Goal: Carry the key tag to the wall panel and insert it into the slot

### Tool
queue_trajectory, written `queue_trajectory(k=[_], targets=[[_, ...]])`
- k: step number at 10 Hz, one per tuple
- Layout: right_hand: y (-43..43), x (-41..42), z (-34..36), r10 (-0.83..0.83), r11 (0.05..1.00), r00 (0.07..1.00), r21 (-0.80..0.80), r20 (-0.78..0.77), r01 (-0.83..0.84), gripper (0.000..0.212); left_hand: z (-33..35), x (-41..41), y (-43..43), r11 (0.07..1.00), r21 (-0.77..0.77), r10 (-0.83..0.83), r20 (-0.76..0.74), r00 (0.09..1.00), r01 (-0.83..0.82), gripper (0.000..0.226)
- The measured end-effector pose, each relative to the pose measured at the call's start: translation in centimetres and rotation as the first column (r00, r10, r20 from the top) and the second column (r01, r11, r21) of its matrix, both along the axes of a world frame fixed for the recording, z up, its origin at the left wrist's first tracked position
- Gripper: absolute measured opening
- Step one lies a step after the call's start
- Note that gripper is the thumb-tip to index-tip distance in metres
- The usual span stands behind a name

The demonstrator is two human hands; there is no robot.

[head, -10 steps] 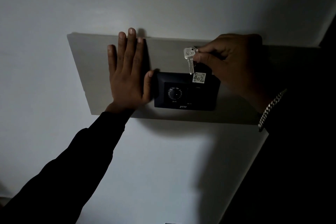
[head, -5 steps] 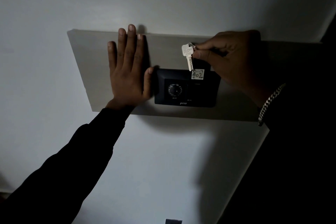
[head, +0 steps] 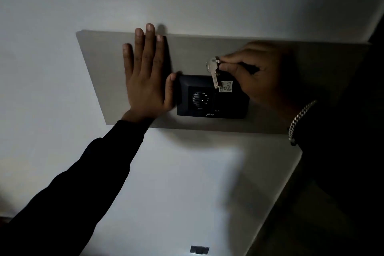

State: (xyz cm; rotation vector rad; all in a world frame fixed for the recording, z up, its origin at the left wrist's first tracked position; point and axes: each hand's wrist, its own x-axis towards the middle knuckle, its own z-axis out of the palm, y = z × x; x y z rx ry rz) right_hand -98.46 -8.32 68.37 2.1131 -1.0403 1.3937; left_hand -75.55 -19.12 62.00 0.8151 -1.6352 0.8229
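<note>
A black wall panel (head: 212, 108) with a round grille is mounted on a grey backing board (head: 99, 72). My right hand (head: 257, 75) pinches the top of the key tag; its white label marked 402 (head: 226, 86) lies against the panel's upper right part. A silver key (head: 213, 72) hangs from the same ring, just left of the label. My left hand (head: 145, 77) is pressed flat on the board with fingers spread, thumb touching the panel's left edge. The slot itself is hidden in the dark.
The room is dim. White wall surrounds the board. A dark edge runs down the right side. A small dark wall fitting (head: 199, 249) sits low at the bottom of the view. A chain bracelet (head: 299, 120) is on my right wrist.
The key and label sit slightly lower against the panel than half a second ago, after rising a little before that. My left hand has stayed flat on the board.
</note>
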Motion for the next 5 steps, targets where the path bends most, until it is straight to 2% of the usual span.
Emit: queue_trajectory(k=[1,2,4,5], targets=[[0.0,0.3,-0.4,0.003,0.997,1.0,-0.074,0.005,-0.003,0.016,-0.1,0.2,-0.1,1.0,-0.016,0.022,0.014,1.0,-0.022,0.065],[0.0,0.1,-0.6,0.02,0.996,1.0,-0.082,0.019,-0.018,0.017,-0.3,0.1,-0.2,1.0,-0.018,0.012,0.016,1.0,-0.012,0.065],[0.1,0.0,-0.9,-0.01,0.994,0.998,-0.109,-0.068,0.002,0.018,-0.5,0.8,-0.3,1.0,0.006,0.027,0.03,0.999,-0.027,0.065],[0.9,-0.2,-1.3,-0.039,0.992,0.994,-0.126,-0.104,0.026,0.022,-0.9,1.2,0.7,0.998,0.059,-0.017,0.044,0.999,0.015,0.065]])
